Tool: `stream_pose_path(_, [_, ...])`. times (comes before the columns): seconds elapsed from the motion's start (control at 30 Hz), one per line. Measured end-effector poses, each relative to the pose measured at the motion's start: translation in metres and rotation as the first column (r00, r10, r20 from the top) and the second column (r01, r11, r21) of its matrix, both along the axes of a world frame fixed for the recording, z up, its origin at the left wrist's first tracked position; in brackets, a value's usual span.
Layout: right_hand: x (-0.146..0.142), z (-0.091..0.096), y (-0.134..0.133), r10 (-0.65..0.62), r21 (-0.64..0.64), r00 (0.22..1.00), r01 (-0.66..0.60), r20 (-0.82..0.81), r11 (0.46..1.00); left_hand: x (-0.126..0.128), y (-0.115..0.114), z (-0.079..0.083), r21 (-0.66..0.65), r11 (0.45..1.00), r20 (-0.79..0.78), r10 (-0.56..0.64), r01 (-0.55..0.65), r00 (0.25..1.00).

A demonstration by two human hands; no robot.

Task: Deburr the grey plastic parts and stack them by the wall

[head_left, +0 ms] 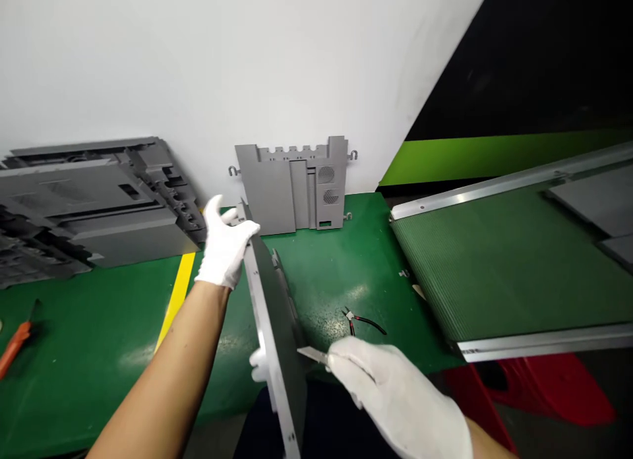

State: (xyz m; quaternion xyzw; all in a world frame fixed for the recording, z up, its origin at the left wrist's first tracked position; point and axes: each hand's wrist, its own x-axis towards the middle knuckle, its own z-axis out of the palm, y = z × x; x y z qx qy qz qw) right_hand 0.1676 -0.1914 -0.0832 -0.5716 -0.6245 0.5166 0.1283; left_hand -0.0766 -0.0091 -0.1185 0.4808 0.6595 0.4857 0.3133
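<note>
My left hand, in a white glove, grips the top end of a grey plastic panel that stands on edge in front of me. My right hand, also gloved, is closed around a utility knife. Its blade points left, close to the panel's right face; whether it touches I cannot tell. Red-handled diagonal cutters lie on the green table just beyond my right hand. Against the white wall leans another grey panel with hook-shaped tabs at its sides.
On the left, a stack of grey panels leans on the wall. An orange-handled tool lies on the green table. A conveyor with metal rails borders the right side, carrying a grey part. Below it is a red stool.
</note>
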Motion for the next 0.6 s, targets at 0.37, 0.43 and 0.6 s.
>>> stream_pose_path(0.37, [-0.042, 0.018, -0.003, 0.157, 0.23, 0.78, -0.36, 0.606, 0.904, -0.006, -0.005, 0.001, 0.042, 0.985, 0.074, -0.171, 0.168, 0.983])
stream_pose_path(0.43, [-0.041, 0.021, -0.002, 0.193, 0.199, 0.742, -0.404, 0.642, 0.893, -0.006, -0.005, 0.001, 0.071, 0.981, 0.076, -0.185, 0.18, 0.98])
stream_pose_path(0.6, [-0.038, 0.027, -0.001, 0.177, 0.215, 0.705, -0.43, 0.687, 0.877, -0.003, -0.004, 0.002, 0.102, 0.977, 0.077, -0.198, 0.189, 0.977])
